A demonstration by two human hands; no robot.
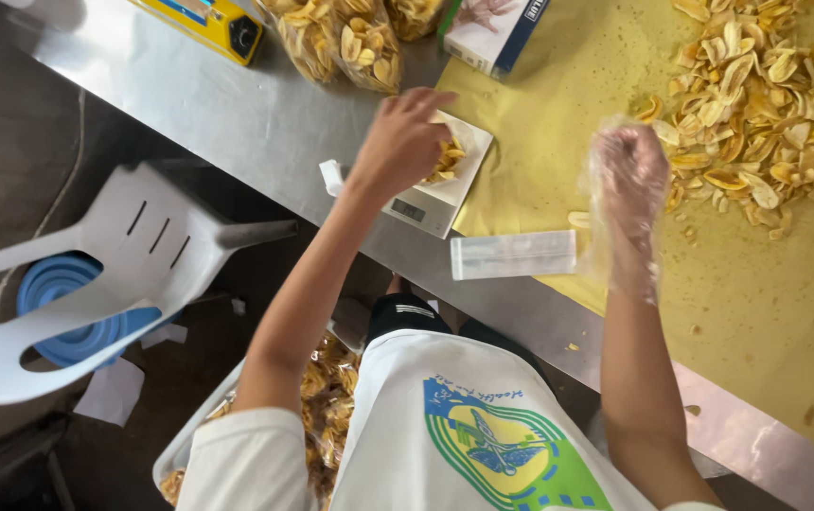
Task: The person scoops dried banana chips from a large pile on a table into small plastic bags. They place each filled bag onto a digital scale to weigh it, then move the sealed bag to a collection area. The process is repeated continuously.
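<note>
Banana chips point(444, 159) sit on scale tray point(471, 142) under left hand point(399, 142), fingers curled, grasp unclear. Gloved right hand point(628, 175) clenched, beside loose chip pile point(767, 104) on counter point(237, 114).

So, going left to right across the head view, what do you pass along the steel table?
White plastic chair → bare left hand over the kitchen scale → empty clear bag → right hand in a plastic glove → pile of yellow chips.
</note>
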